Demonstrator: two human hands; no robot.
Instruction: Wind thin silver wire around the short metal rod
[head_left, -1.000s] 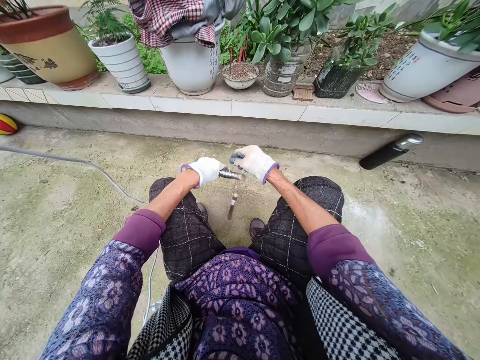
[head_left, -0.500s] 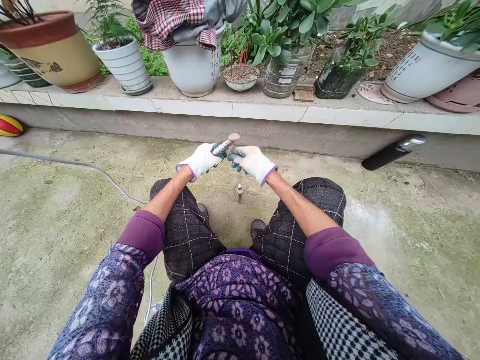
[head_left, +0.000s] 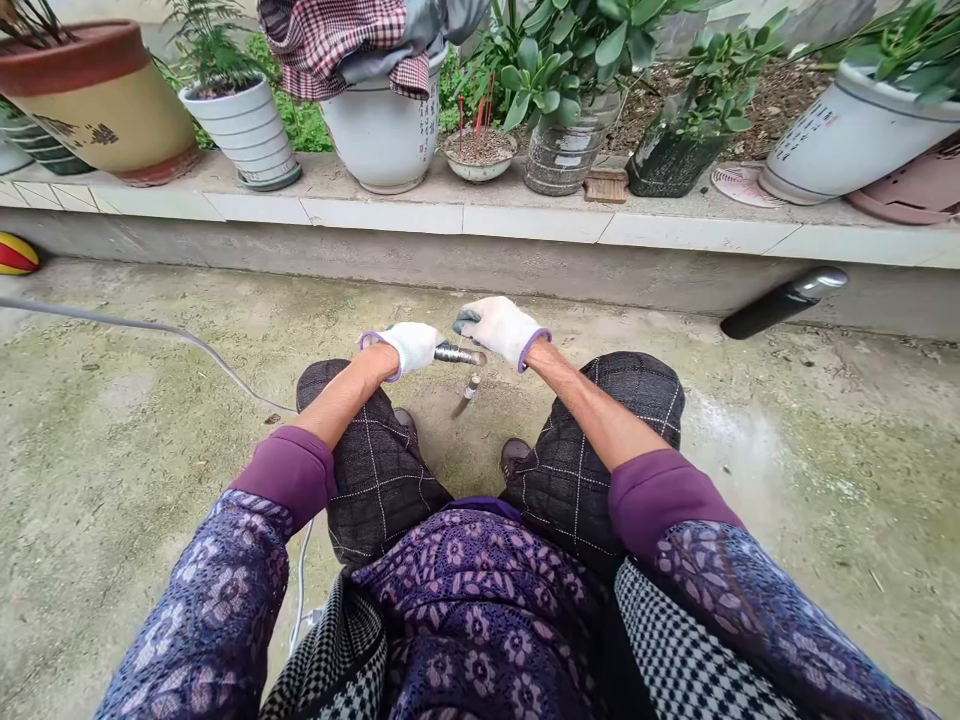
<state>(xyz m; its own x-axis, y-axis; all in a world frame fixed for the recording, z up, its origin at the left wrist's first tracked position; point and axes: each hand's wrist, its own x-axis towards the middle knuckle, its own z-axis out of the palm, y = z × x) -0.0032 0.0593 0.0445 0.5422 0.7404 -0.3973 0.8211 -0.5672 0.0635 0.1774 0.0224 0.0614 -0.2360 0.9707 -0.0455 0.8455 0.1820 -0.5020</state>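
Observation:
My left hand point(head_left: 409, 347), in a white glove with a purple cuff, is closed around one end of a ribbed steel rod point(head_left: 459, 354). The rod lies nearly level and points towards my right hand point(head_left: 499, 330). That hand, in a white glove with a dark palm, sits just above the rod's far end, and I cannot tell whether it grips it. Below both hands, a thin metal pin point(head_left: 469, 392) stands tilted in the concrete ground point(head_left: 442, 450) between my knees.
A tiled concrete ledge point(head_left: 525, 222) holds a row of potted plants point(head_left: 386, 140) in front of me. A black cylinder with a metal end point(head_left: 784, 303) lies by the ledge wall. A grey cable point(head_left: 135, 318) runs along the ground to my left.
The steel rod has dropped from a raised, tilted position to nearly level. My hands have come down with it, and the pin in the ground now leans more.

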